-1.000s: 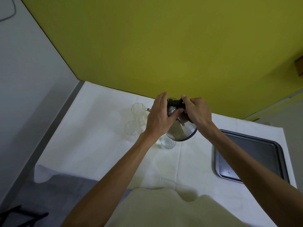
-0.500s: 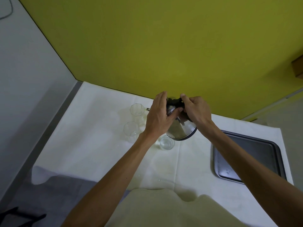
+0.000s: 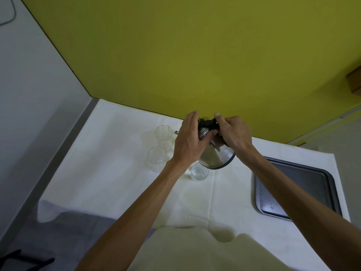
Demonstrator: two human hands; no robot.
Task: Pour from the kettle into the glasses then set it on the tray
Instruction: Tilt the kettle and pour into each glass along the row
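With the right hand (image 3: pixel 233 133) gripping the tilted kettle (image 3: pixel 216 157) over the 3 glasses (image 3: pixel 157 156) and the left hand (image 3: pixel 188 141) resting flat on it, too steep a tilt may spill water past them.

We look down on a white-clothed table (image 3: pixel 117 173): far glass (image 3: pixel 163 132), middle glass (image 3: pixel 157 157) and near glass (image 3: pixel 199 172) at left, dark tray (image 3: pixel 293 182) at right.
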